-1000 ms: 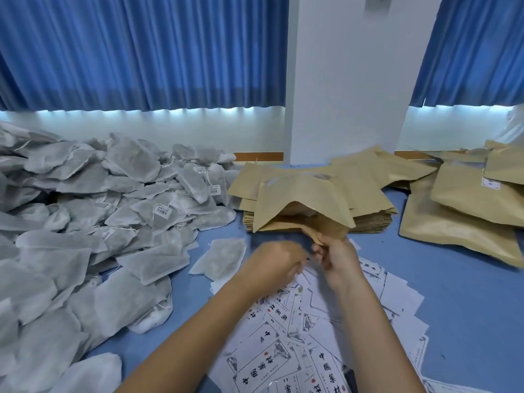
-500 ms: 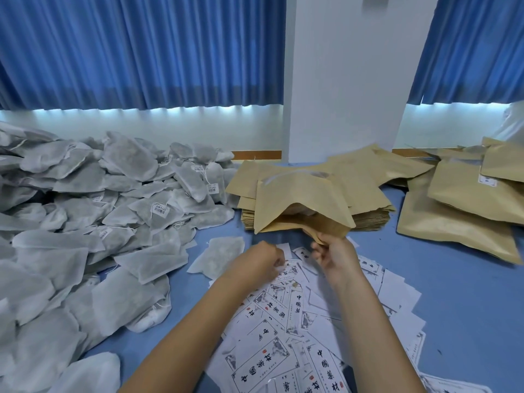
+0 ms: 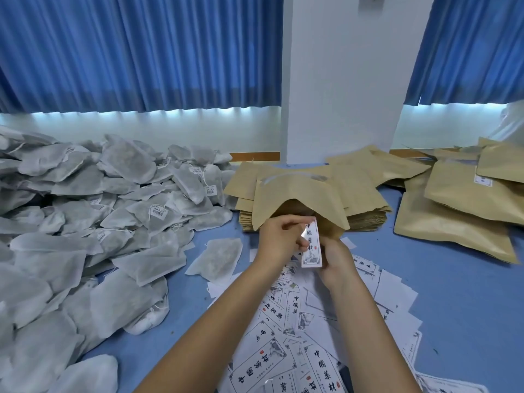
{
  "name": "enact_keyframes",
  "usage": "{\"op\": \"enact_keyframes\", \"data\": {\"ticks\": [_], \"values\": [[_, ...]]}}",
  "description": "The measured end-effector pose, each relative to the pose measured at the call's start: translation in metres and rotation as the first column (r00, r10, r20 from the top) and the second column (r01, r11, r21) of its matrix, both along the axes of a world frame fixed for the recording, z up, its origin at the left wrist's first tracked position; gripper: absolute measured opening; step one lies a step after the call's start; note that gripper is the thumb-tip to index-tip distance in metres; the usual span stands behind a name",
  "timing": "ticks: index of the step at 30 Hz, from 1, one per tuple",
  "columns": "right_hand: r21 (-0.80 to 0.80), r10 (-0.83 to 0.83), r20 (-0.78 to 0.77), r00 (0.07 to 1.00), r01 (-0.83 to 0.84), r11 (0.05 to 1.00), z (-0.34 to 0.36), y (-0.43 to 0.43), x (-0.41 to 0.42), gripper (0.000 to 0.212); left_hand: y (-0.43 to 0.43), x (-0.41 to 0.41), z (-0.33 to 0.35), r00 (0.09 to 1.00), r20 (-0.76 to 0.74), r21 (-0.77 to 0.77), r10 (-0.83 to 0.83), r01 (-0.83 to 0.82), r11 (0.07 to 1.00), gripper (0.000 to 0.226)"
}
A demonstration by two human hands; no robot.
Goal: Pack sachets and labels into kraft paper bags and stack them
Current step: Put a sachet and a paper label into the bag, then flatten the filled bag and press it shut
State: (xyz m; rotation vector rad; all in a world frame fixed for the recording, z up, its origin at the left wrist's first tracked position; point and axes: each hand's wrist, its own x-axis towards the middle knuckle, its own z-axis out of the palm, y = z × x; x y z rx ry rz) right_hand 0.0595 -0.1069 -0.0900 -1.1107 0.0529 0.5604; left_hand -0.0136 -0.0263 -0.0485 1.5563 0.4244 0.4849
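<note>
Frame centre: a person's left hand (image 3: 279, 239) pinches a narrow white paper label printed with black characters (image 3: 312, 248) at the gaping mouth of a tan kraft paper bag (image 3: 300, 198). The right hand (image 3: 336, 260) grips the bag's lower lip. Grey mesh sachets (image 3: 127, 163) are heaped at left.

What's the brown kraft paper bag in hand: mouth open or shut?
Open. The brown kraft paper bag arches its upper wall off the lower lip, which the right hand grips; dark gap between.
</note>
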Motion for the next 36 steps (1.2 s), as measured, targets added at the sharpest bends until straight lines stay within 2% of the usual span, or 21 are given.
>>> {"op": "enact_keyframes", "data": {"ticks": [3,4,7,8,10,13,15,16,18,20,21,24,26,27,30,32,34,36], "values": [[0.023,-0.03,-0.038,0.999,0.031,0.999,0.0,0.001,0.0,0.021,-0.006,0.009,0.007,0.998,-0.028,0.027,0.064,-0.064,0.998,0.022],[0.034,-0.04,-0.067,0.997,0.042,0.999,0.001,0.001,0.001,0.019,-0.008,0.011,0.009,0.997,-0.028,-0.008,0.071,-0.072,0.997,0.022],[0.057,-0.08,-0.107,0.991,0.087,0.995,0.003,0.0,0.003,0.013,-0.012,0.011,0.019,0.998,0.047,-0.369,0.04,-0.02,0.929,0.018],[0.061,-0.084,-0.104,0.991,0.091,0.994,0.004,-0.001,0.004,0.012,-0.012,0.011,0.021,0.997,0.072,-0.44,0.04,-0.004,0.898,0.017],[0.06,-0.06,-0.089,0.994,0.066,0.996,0.004,0.001,0.003,0.01,-0.011,0.013,0.022,0.994,0.092,-0.441,0.061,-0.015,0.898,0.017],[0.073,-0.043,-0.1,0.994,0.05,0.996,0.002,0.003,0.003,0.021,-0.011,0.013,0.019,0.995,0.069,-0.272,0.071,-0.05,0.961,0.025],[0.102,-0.058,-0.123,0.991,0.071,0.992,0.002,0.002,0.003,0.022,-0.01,0.012,0.018,0.991,0.094,-0.015,0.095,-0.094,0.995,0.018],[0.126,-0.064,-0.135,0.989,0.081,0.989,0.002,0.001,0.002,0.022,-0.01,0.012,0.018,0.985,0.125,0.136,0.121,-0.138,0.981,0.022],[0.191,-0.054,-0.147,0.988,0.082,0.978,0.002,0.002,0.0,0.026,-0.006,0.015,0.019,0.981,0.139,0.459,0.131,-0.182,0.87,0.027],[0.225,-0.04,-0.128,0.991,0.068,0.972,0.003,0.003,-0.002,0.032,-0.001,0.021,0.019,0.992,0.005,0.755,0.129,-0.088,0.65,0.028],[0.214,-0.04,-0.11,0.993,0.063,0.975,0.003,0.004,-0.003,0.034,0.002,0.026,0.018,0.982,-0.104,0.827,0.156,-0.002,0.562,0.027],[0.177,-0.057,-0.089,0.994,0.072,0.982,0.004,0.004,-0.005,0.034,0.009,0.031,0.015,0.894,-0.342,0.874,0.288,0.19,0.447,0.019],[0.17,-0.061,-0.103,0.993,0.078,0.982,0.003,0.002,-0.005,0.032,0.011,0.034,0.015,0.885,-0.338,0.918,0.32,0.235,0.32,0.022],[0.175,-0.066,-0.103,0.992,0.083,0.981,0.004,0.002,-0.005,0.03,0.012,0.037,0.014,0.912,-0.311,0.93,0.268,0.234,0.283,0.027],[0.196,-0.089,-0.079,0.993,0.103,0.975,0.008,0.001,-0.005,0.022,0.008,0.035,0.019,0.946,-0.307,0.881,-0.104,0.324,0.344,0.03],[0.172,-0.106,-0.082,0.991,0.118,0.978,0.007,0.001,-0.003,0.022,0.003,0.026,0.019,0.931,-0.255,0.867,-0.26,0.339,0.365,0.029],[0.133,-0.108,-0.085,0.99,0.119,0.984,0.005,0.002,-0.002,0.025,0.002,0.021,0.013,0.945,-0.247,0.892,-0.213,0.308,0.332,0.033],[0.135,-0.104,-0.085,0.991,0.115,0.984,0.005,0.003,-0.003,0.028,0.004,0.018,0.009,0.979,-0.198,0.954,-0.047,0.203,0.22,0.034]]}}
